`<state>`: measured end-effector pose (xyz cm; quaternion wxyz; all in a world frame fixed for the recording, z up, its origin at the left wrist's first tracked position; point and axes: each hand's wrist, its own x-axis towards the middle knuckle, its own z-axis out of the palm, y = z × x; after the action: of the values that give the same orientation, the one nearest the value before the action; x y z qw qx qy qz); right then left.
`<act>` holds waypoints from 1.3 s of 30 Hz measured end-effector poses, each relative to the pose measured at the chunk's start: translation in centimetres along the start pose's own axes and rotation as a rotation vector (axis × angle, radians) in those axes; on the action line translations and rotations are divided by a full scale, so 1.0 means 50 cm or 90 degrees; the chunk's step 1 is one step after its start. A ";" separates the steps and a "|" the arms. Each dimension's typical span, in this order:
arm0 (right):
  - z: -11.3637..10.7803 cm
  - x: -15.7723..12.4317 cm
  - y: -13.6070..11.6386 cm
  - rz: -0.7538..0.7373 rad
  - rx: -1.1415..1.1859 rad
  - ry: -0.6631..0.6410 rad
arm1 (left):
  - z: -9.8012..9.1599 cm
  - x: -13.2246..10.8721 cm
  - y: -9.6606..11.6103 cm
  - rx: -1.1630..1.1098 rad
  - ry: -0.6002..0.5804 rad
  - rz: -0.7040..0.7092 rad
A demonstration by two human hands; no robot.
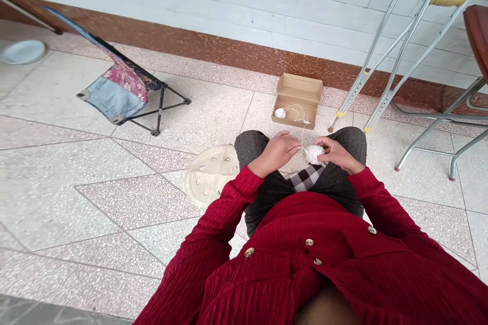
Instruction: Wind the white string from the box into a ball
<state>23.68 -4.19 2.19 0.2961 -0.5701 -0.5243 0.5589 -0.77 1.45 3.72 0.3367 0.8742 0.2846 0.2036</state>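
Observation:
Between my knees, my right hand [335, 155] grips a ball of white yarn [314, 155] from its right side. My left hand [279, 151] is just left of the ball, its fingers pressed together on the strand of yarn [304, 148] that runs to it. Beyond my hands an open cardboard box [293, 120] sits on the floor, its lid tipped back. Inside the box lie a second, smaller white yarn ball [280, 113] and loose loops of yarn. A strand trails over the box's front edge towards my hands.
A folding fabric chair [125, 94] stands at the left. Beside my left knee lies a round beige disc with holes [198, 167]. Metal crutches [389, 71] lean against the wall at the right, near a metal-legged stool [438, 119]. A pale basin [25, 52] is far left.

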 end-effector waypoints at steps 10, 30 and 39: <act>-0.004 -0.055 -0.074 -0.048 0.448 -0.035 | 0.093 -0.001 0.017 -0.254 -0.005 -0.114; 0.044 -0.073 -0.053 0.000 0.393 -0.139 | 0.059 -0.008 -0.003 -0.206 -0.002 -0.122; -0.022 0.015 -0.046 -0.057 0.144 0.294 | 0.072 -0.036 0.044 -0.220 -0.094 -0.111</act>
<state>23.97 -2.58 4.29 0.4942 -0.6219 -0.4021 0.4553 0.63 -2.77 2.48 0.5181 0.7878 0.2949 0.1551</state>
